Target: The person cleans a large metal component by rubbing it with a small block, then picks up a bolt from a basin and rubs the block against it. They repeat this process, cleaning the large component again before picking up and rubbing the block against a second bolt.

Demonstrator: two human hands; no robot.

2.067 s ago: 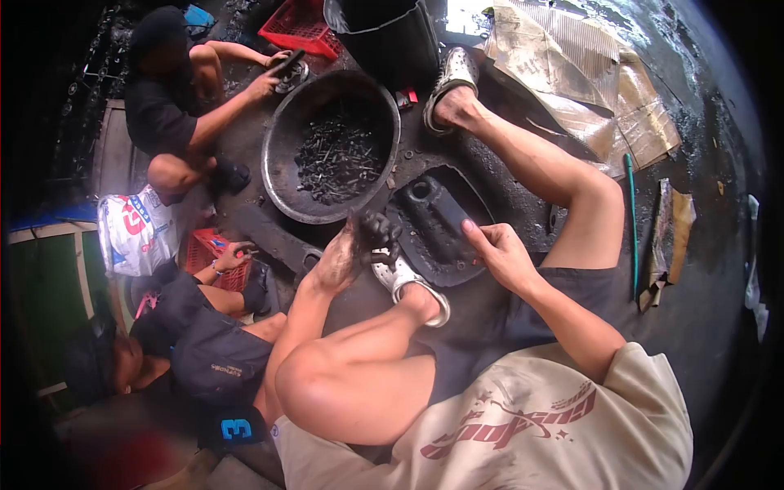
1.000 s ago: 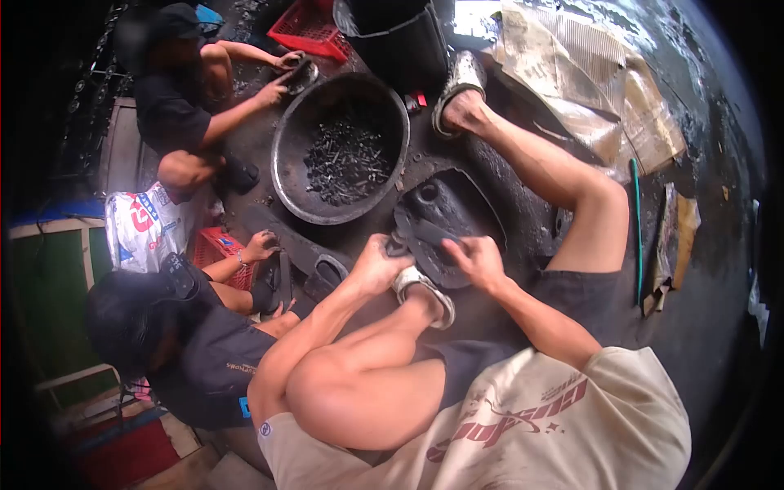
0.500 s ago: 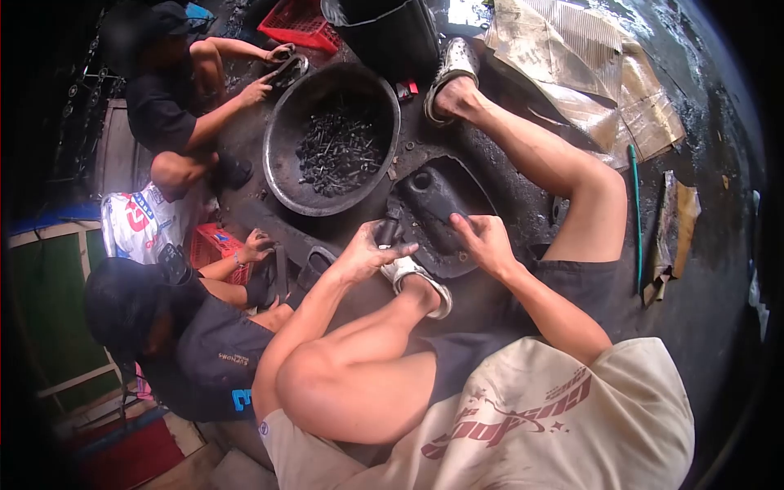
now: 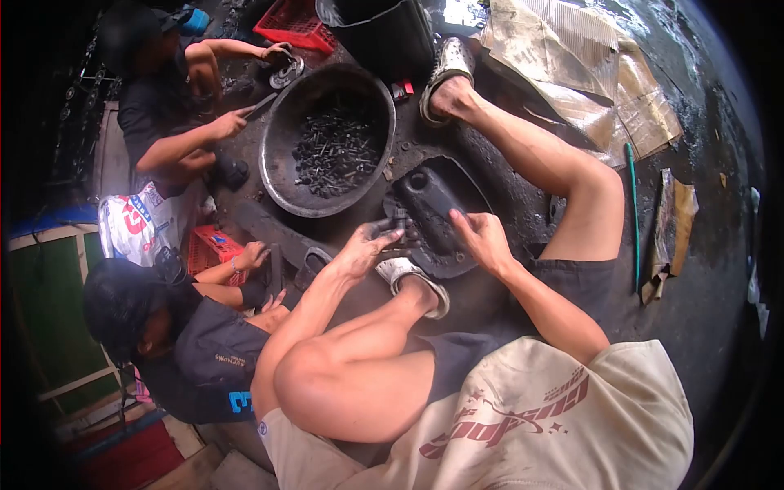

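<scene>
My left hand (image 4: 366,250) has its fingers bent around a small dark metal part (image 4: 401,222), above the white shoe (image 4: 403,268). My right hand (image 4: 483,242) is closed, thumb on top, at the end of a dark object (image 4: 437,214) whose shape merges with the background. Beneath and beyond both hands lies a black, greasy metal pan or cover (image 4: 469,189) with a round hole. Past it stands a large round metal basin (image 4: 273,181) holding a heap of small dark metal parts (image 4: 335,151).
At the left, one co-worker (image 4: 155,98) holds a flat tool and a round part; another (image 4: 216,351) sits closer. Red crates (image 4: 306,28), (image 4: 214,251), a black bucket (image 4: 380,37), flattened cardboard (image 4: 563,49) and a green rod (image 4: 634,220) surround the work area.
My left hand has turned slightly, and the dark part in it now stands more upright. My right hand has hardly moved. The far co-worker's hands have moved apart.
</scene>
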